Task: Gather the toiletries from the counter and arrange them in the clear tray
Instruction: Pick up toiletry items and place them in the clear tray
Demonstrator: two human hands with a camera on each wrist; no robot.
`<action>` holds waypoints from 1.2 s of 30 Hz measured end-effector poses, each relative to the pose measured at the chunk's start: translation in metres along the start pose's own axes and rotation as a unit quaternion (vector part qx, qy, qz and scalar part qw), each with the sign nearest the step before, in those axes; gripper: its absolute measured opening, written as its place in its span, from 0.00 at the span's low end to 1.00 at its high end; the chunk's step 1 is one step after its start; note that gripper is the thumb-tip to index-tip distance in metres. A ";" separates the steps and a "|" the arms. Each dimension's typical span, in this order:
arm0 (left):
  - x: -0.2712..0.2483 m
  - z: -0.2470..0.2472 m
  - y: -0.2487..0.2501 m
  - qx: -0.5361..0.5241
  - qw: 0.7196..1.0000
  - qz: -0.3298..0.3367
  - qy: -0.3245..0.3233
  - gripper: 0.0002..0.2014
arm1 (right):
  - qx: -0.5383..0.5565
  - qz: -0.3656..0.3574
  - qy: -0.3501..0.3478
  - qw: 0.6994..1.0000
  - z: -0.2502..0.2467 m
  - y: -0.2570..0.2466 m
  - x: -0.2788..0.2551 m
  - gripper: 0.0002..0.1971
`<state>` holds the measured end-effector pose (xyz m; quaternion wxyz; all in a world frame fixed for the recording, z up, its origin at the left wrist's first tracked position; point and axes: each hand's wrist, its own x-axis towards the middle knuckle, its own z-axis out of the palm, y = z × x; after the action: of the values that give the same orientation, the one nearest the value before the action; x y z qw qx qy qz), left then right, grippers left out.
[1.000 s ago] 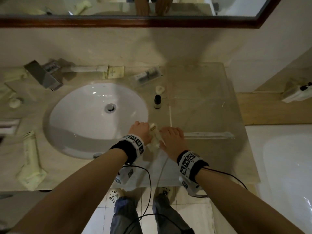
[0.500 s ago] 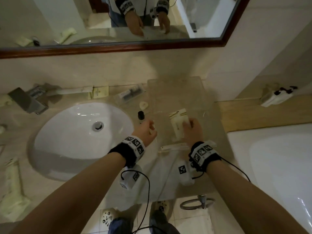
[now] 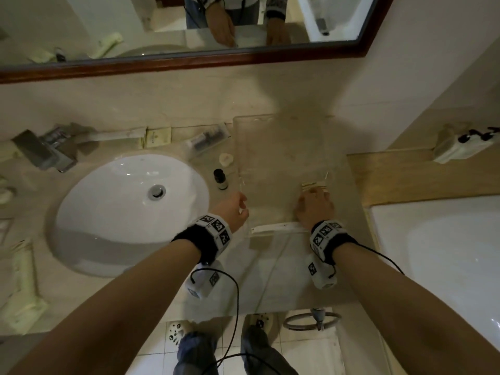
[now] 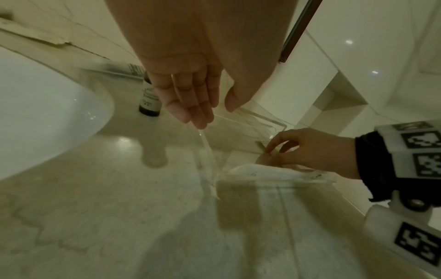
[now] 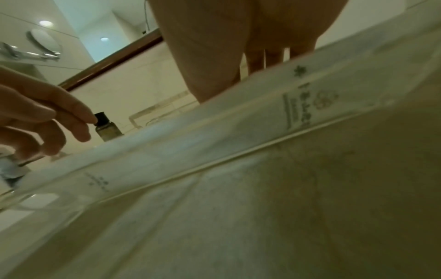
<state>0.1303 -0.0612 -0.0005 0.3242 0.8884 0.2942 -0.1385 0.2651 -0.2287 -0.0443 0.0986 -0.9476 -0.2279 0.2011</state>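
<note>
The clear tray [image 3: 281, 147] lies on the counter right of the sink. My right hand [image 3: 313, 209] is in its front right part, with curled fingers on a cream packet [image 3: 315, 186] that lies flat on the tray floor. In the left wrist view the right hand [image 4: 310, 151] touches the packet with its fingertips. My left hand [image 3: 235, 209] hovers at the tray's left front edge. Its fingers [image 4: 190, 102] are straight and hold nothing. A long white packet [image 3: 278, 228] lies along the tray's front edge. Just left of the tray stands a small dark bottle [image 3: 220, 180].
Behind the bottle are a round white piece [image 3: 226, 159], a clear packet with dark contents [image 3: 207, 140], a cream sachet [image 3: 158, 136] and a long white packet [image 3: 119, 135]. The sink [image 3: 121, 212] and faucet [image 3: 46, 150] are left. More packets [image 3: 21, 280] lie far left.
Both hands held the cream packet at the counter's front. The left hand let go, and the right hand carried it into the tray and lowered it at the front right.
</note>
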 end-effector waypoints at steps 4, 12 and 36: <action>0.000 -0.001 -0.005 0.002 1.000 -0.015 0.000 0.16 | 0.008 -0.010 0.034 0.999 -0.006 -0.002 0.001 0.14; -0.022 -0.024 -0.042 -0.013 0.997 -0.075 0.020 0.16 | 0.086 -0.189 0.034 0.978 -0.002 -0.104 -0.003 0.11; -0.168 -0.107 -0.299 -0.054 0.909 -0.386 0.149 0.17 | 0.073 -0.447 -0.149 0.879 0.101 -0.358 -0.100 0.09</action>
<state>-0.1793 0.1205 0.0053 0.2452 0.6969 0.6661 -0.1029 0.0003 0.0477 -0.0015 0.2122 -0.6937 -0.6241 0.2902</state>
